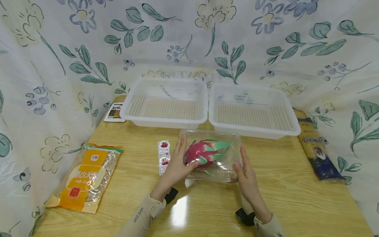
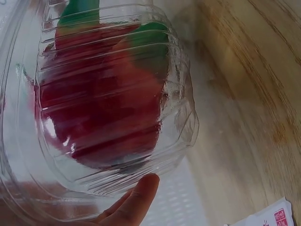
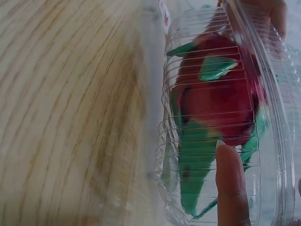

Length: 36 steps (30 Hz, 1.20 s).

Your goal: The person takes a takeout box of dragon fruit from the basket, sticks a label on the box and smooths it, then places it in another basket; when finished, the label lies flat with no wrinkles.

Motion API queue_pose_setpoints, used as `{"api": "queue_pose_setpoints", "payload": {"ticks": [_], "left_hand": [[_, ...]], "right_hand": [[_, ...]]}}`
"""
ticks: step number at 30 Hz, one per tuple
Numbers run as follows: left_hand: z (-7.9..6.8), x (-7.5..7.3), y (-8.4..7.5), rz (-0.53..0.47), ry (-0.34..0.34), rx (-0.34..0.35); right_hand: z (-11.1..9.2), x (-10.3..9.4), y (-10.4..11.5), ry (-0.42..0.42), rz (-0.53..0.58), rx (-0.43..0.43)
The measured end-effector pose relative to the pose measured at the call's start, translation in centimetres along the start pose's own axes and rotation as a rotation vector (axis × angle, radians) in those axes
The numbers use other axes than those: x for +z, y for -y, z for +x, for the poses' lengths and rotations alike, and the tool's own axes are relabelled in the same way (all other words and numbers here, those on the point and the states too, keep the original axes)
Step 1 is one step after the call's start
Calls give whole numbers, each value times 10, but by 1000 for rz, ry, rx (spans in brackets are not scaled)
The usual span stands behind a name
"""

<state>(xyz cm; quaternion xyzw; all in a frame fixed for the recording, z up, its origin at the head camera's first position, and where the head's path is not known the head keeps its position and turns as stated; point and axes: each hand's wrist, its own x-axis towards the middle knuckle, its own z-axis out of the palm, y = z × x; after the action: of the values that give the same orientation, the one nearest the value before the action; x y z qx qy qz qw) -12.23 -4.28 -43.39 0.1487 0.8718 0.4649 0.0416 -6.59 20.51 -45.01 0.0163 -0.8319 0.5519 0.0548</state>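
Note:
A clear plastic clamshell box with ribbed walls is between my two hands in the head view. Inside it lies a dragon fruit, deep pink with green scales that point right. My left hand grips the box's left end, thumb over the front and fingers along the side. At the right end, my right hand holds the box with its thumb on the near corner. The right wrist view shows a fingertip pressed against the ribbed wall. Beside my left hand lies a strip of dragon fruit stickers.
Two white perforated baskets stand side by side at the back. An orange-labelled food bag lies at left, a yellow and blue packet at right. A small dark-printed card sits by the left basket. Floral cloth surrounds the wooden table.

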Motion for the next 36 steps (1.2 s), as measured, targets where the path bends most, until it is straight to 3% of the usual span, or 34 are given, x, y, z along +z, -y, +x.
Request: {"api": "queue_pose_setpoints", "payload": {"ticks": [24, 36], "left_hand": [[1, 2, 9, 19, 19, -25], [7, 2, 12, -13, 45, 22]], "right_hand": [[4, 7, -5, 20, -25, 0], [1, 4, -8, 31, -47, 28]]}}
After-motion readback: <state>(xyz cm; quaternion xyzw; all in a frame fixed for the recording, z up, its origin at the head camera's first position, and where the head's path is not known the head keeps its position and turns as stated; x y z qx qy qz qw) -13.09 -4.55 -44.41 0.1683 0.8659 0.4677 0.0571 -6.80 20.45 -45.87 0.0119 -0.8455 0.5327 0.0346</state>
